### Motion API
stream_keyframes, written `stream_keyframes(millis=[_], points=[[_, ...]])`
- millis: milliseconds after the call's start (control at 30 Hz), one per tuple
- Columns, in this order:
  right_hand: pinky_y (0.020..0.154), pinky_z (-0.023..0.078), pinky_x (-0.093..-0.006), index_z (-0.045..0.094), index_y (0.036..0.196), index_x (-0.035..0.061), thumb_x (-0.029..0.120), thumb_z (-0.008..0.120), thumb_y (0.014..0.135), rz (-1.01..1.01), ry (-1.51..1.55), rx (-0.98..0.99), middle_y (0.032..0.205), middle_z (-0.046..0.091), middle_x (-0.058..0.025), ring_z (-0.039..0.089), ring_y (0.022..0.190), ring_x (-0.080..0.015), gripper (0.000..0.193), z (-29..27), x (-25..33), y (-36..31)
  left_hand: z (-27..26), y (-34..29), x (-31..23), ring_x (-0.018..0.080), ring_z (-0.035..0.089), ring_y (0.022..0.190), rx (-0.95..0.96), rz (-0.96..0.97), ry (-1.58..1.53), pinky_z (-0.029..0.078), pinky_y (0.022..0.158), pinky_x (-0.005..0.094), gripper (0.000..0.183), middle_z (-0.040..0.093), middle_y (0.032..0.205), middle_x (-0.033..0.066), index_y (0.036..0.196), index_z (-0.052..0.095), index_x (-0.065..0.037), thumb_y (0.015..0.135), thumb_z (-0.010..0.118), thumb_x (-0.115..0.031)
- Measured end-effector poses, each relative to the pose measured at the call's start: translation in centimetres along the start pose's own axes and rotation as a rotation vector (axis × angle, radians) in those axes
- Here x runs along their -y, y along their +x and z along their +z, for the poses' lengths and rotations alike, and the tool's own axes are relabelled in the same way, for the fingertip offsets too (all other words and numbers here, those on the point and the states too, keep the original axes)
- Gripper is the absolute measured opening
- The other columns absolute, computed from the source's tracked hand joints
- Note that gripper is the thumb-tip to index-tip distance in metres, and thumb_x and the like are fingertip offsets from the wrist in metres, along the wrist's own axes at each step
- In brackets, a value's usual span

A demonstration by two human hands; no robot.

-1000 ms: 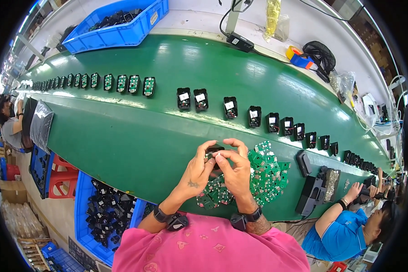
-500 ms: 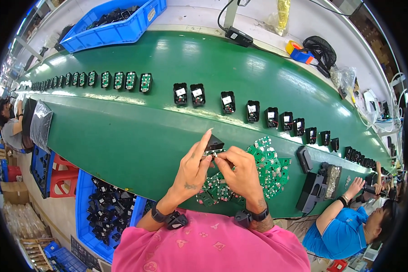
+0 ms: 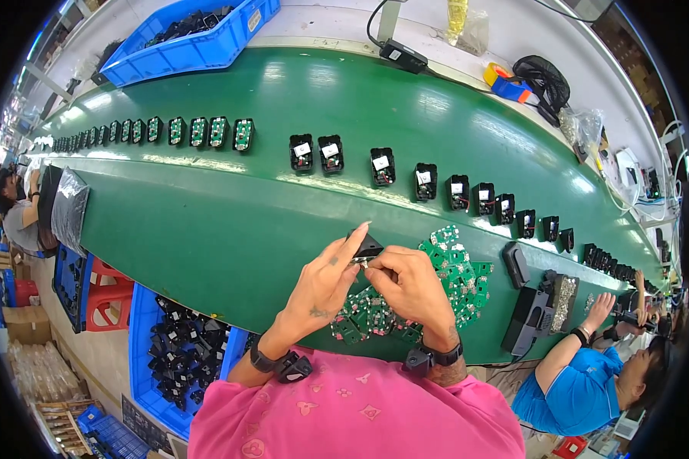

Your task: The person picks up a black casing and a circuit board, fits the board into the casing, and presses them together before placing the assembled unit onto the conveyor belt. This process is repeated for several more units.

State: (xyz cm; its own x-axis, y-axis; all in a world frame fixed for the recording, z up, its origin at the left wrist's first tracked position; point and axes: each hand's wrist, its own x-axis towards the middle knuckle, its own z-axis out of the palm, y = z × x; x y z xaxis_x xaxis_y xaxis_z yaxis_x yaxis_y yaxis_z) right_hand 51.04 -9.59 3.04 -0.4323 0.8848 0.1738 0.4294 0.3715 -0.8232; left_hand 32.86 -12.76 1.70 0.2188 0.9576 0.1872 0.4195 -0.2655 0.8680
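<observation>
Between my two hands, above the green table (image 3: 207, 252), sits a small black plastic housing (image 3: 369, 246). My left hand (image 3: 328, 284) grips its side, with the index finger stretched along it. At the housing's near edge my right hand (image 3: 407, 283) pinches with thumb and fingertips; a small pale part shows there, too small to name. A heap of green circuit boards (image 3: 461, 279) spreads beside and beneath my right hand. Farther off, a row of open black housings (image 3: 383, 167) holds white-topped parts, and other housings with green boards (image 3: 243, 135) continue to the left.
A blue crate (image 3: 184, 46) of black parts stands at the far left. Another blue bin (image 3: 180, 359) of black housings is below the table edge. On the right lie a black device (image 3: 530, 321) and a person in blue (image 3: 574, 390). A tape roll (image 3: 505, 80) sits at the back.
My hands and the housing have shifted slightly right, and the housing appears tilted differently. The right fingers have closed in more on its near edge. The person on the right has moved a hand slightly.
</observation>
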Motion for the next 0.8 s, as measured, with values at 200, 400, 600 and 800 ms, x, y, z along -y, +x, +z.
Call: stream_keyframes(millis=[200,400,600,800], points=[[0.051,0.041,-0.0314,0.068,0.082,-0.0042,0.007,0.068,0.081,0.074,0.086,0.052,0.069,0.060,-0.0108,0.055,0.053,-0.0180,0.011,-0.3,-0.2,-0.2,0.4,-0.3,0.0,0.0449,0.061,0.103,-0.008,-0.008,-0.043,0.051,0.088,0.0451,0.058,0.057,0.127,0.0235,0.150,0.037,-0.011,0.095,0.052,-0.003],[0.053,0.044,-0.0347,0.067,0.080,-0.0048,0.008,0.067,0.080,0.064,0.016,0.030,0.068,0.061,-0.0138,0.058,0.055,-0.0235,0.013,-0.1,-0.3,-0.4,0.5,0.1,-0.8,0.0440,0.065,0.089,0.008,0.114,0.297,0.056,0.073,0.0457,0.061,0.057,0.122,0.0221,0.148,0.041,-0.012,0.090,0.055,0.000],[0.056,0.045,-0.0406,0.066,0.078,-0.0045,0.009,0.066,0.081,0.054,-0.105,-0.035,0.070,0.062,-0.0165,0.061,0.061,-0.0322,0.013,0.4,-0.1,-0.4,2.0,-0.1,0.0,0.0423,0.067,0.080,-0.066,0.129,0.450,0.057,0.068,0.0465,0.063,0.057,0.120,0.0198,0.143,0.044,-0.012,0.083,0.057,0.003],[0.053,0.044,-0.0356,0.066,0.085,-0.0037,0.008,0.067,0.087,0.040,-0.051,-0.187,0.069,0.062,-0.0129,0.061,0.059,-0.0223,0.012,1.0,-0.3,-0.7,1.8,1.1,0.5,0.0186,0.066,0.065,-0.077,-0.127,-0.246,0.055,0.058,0.0312,0.044,0.066,0.108,0.0183,0.137,0.048,-0.006,0.094,0.058,-0.005]])
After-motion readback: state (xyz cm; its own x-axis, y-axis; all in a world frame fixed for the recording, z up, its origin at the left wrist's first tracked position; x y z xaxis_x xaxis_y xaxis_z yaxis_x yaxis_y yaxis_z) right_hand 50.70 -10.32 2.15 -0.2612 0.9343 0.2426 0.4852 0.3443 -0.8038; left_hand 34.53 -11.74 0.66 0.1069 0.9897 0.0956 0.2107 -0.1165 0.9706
